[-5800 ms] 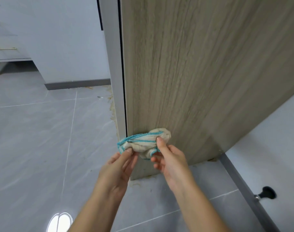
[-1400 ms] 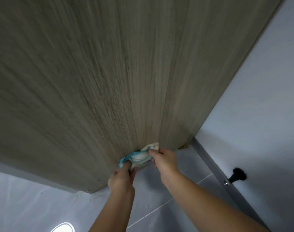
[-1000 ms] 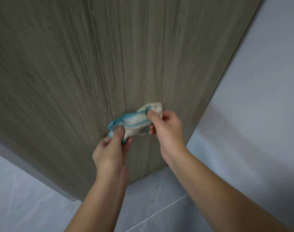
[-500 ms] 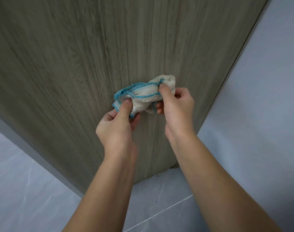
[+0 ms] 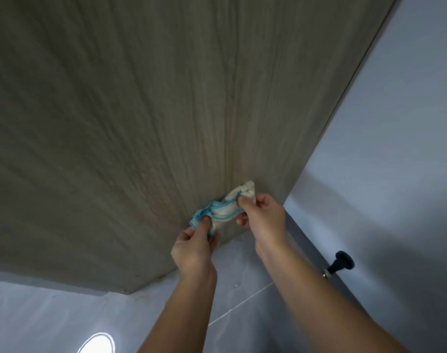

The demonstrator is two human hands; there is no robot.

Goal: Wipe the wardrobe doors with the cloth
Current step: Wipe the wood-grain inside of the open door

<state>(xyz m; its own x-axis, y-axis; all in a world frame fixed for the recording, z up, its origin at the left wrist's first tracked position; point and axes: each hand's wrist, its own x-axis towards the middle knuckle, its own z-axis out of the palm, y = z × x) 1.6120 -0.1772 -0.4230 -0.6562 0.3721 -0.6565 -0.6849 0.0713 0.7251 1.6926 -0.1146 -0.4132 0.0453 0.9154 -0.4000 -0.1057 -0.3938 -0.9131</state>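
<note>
A tall grey-brown wood-grain wardrobe door (image 5: pixel 166 110) fills most of the view above a pale grey tiled floor (image 5: pixel 242 289), with a grey wall (image 5: pixel 395 149) to its right. Near the door's lower edge, the left hand (image 5: pixel 194 247) and right hand (image 5: pixel 264 215) each pinch an end of a crumpled white cloth with blue trim (image 5: pixel 226 207), holding it against the panel. A small black doorstop (image 5: pixel 340 261) juts out low on the wall

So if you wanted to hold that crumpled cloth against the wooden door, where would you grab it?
Probably grip the cloth by its two ends, from the side facing away from the wardrobe door. It is bunched into a long roll that seems to lie against the wood, so pinching each end, as the left hand and right hand do, leaves the middle free to rub.
</note>
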